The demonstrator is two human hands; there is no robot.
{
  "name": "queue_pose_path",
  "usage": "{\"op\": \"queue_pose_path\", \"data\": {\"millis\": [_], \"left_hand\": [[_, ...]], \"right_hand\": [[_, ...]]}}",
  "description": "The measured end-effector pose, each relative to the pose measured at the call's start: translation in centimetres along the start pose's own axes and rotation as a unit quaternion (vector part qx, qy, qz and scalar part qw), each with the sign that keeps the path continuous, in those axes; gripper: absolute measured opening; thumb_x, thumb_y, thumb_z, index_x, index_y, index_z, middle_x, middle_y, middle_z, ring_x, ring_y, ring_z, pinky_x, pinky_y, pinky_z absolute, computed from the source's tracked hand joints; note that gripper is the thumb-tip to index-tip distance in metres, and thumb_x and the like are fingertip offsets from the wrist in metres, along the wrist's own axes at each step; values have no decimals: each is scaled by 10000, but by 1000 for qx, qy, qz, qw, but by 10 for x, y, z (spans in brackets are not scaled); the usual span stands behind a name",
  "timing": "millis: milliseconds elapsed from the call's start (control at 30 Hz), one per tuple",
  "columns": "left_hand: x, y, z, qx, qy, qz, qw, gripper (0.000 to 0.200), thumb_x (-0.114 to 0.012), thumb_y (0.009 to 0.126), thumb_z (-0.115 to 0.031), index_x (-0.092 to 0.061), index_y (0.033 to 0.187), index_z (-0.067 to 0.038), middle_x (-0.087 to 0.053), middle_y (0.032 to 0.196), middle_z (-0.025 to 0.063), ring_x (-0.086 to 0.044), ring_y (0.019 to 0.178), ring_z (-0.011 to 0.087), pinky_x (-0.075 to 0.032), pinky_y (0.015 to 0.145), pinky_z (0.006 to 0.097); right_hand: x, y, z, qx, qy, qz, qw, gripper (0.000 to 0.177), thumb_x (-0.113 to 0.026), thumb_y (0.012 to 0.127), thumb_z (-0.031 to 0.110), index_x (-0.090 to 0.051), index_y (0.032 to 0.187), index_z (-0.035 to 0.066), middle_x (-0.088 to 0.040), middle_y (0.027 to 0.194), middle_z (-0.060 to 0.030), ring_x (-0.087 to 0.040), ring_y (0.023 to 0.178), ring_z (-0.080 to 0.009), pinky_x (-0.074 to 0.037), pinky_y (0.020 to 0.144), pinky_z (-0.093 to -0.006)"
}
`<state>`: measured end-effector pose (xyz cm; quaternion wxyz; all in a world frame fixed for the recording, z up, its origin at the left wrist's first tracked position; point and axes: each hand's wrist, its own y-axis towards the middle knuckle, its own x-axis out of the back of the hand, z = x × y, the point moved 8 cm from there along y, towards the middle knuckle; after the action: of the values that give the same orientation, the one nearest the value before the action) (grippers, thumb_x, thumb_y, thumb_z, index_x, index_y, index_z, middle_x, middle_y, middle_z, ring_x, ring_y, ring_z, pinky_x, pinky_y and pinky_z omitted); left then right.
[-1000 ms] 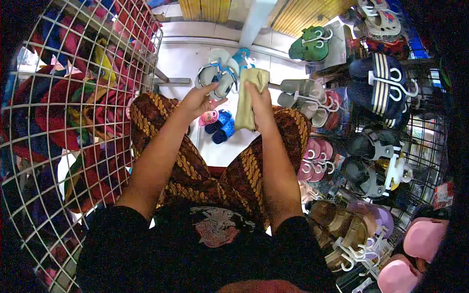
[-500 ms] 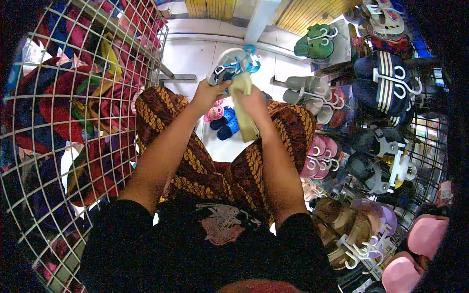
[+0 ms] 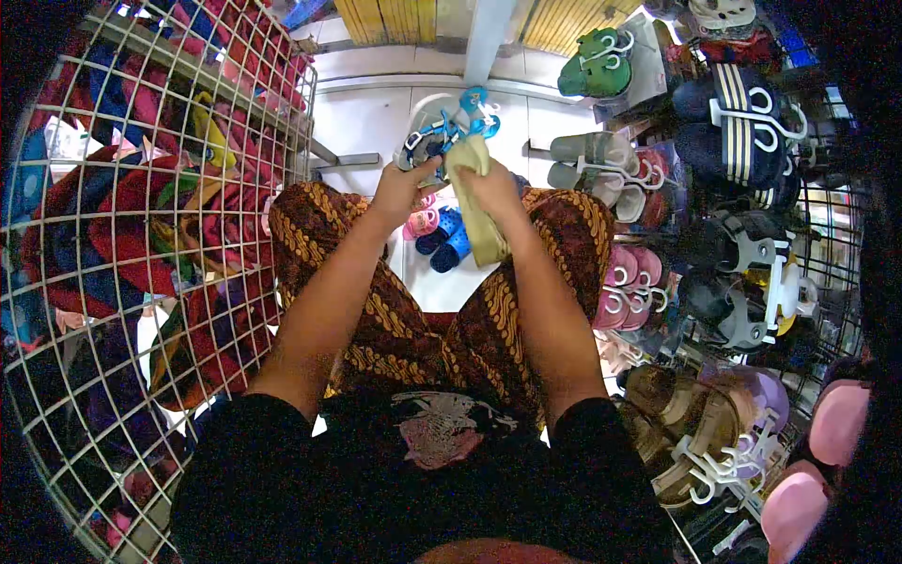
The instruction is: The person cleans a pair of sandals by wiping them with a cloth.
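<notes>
In the head view, my left hand (image 3: pixel 404 190) is closed around the near end of a pair of sandals (image 3: pixel 427 120) with pale soles and blue straps. A bright blue piece with a white hook shows at the far end of the pair. My right hand (image 3: pixel 492 191) grips a pale yellow-green cloth (image 3: pixel 484 235), bunched at the top against the sandals and hanging down between my knees. Blue clogs (image 3: pixel 453 242) and pink clogs (image 3: pixel 422 222) lie on the floor beneath my hands.
A wire grid rack (image 3: pixel 178 235) with colourful goods behind it stands on the left. On the right, several pairs of footwear hang on white hooks, among them green clogs (image 3: pixel 598 68), striped dark slides (image 3: pixel 738 122) and brown sandals (image 3: pixel 672 404). White floor tiles (image 3: pixel 362 117) lie ahead.
The view has shifted slightly. Both hands keep their hold on the sandals and the cloth; the cloth's top has moved a little against the straps.
</notes>
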<state>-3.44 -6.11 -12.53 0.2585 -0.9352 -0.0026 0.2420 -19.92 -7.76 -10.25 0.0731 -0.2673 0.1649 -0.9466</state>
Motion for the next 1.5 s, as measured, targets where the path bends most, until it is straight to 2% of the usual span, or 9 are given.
{"op": "queue_pose_path", "data": {"millis": [200, 567, 700, 800, 1000, 1067, 1200, 1333, 1500], "left_hand": [[6, 5, -1, -65, 108, 11, 992, 232, -695, 873, -158, -619, 1084, -103, -647, 1033, 12, -628, 943, 147, -578, 733, 294], [9, 11, 4, -20, -13, -4, 1000, 228, -695, 873, -169, -623, 1074, -88, -636, 1008, 16, -629, 864, 139, -583, 708, 299], [19, 15, -3, -140, 175, -7, 975, 232, -681, 880, -155, -615, 1089, -82, -640, 1028, 39, -648, 859, 166, -606, 706, 324], [23, 12, -1, -81, 140, -24, 986, 228, -666, 888, -142, -606, 1096, -72, -637, 1012, 42, -651, 862, 178, -619, 734, 365], [13, 5, 5, 51, -33, -34, 998, 182, -648, 898, -129, -612, 1069, -74, -630, 951, 40, -646, 833, 180, -619, 757, 408], [12, 4, 1, 26, 36, -9, 999, 194, -671, 884, -146, -621, 1051, -62, -620, 930, 37, -639, 815, 171, -617, 737, 400], [5, 1, -1, 15, 45, 4, 999, 253, -704, 860, -173, -630, 1071, -54, -627, 939, 49, -642, 818, 170, -612, 690, 370], [10, 4, 0, -7, 83, -3, 997, 271, -702, 865, -177, -628, 1096, -57, -649, 964, 58, -653, 818, 173, -601, 668, 342], [7, 2, -4, -27, 70, -8, 997, 264, -694, 872, -169, -629, 1106, -65, -670, 992, 49, -660, 817, 161, -593, 659, 328]], "right_hand": [[-10, -3, -1, 6, 46, 57, 997, 431, -667, 834, 350, -637, 1097, 10, -691, 915, -167, -668, 802, -266, -507, 728, -373], [-3, 17, -33, -8, 47, -80, 996, 433, -635, 866, 363, -631, 1100, -1, -678, 957, -221, -664, 872, -349, -499, 776, -415], [33, -7, -2, -47, -77, -168, 982, 452, -625, 859, 395, -633, 1088, 6, -678, 922, -225, -652, 887, -395, -498, 776, -439], [40, 8, -26, -56, 33, -194, 979, 402, -656, 834, 338, -616, 1052, 3, -671, 954, -242, -648, 898, -415, -504, 796, -463], [16, 10, -17, -11, 123, -59, 991, 383, -636, 852, 309, -627, 1105, 21, -676, 965, -215, -663, 906, -364, -503, 788, -426], [10, 12, -23, -16, 194, -40, 980, 371, -629, 857, 293, -624, 1112, 24, -676, 970, -216, -662, 915, -368, -503, 793, -431], [28, 6, -14, -18, -37, -99, 994, 366, -626, 861, 334, -654, 1078, 40, -693, 911, -126, -665, 809, -224, -508, 729, -355], [24, -1, -5, -38, 87, -7, 995, 404, -641, 846, 345, -640, 1130, 58, -687, 980, -190, -667, 913, -344, -509, 793, -406], [10, 7, -11, 9, -2, -7, 1000, 402, -679, 841, 315, -637, 1138, 47, -694, 979, -170, -676, 861, -291, -505, 775, -384]]}}
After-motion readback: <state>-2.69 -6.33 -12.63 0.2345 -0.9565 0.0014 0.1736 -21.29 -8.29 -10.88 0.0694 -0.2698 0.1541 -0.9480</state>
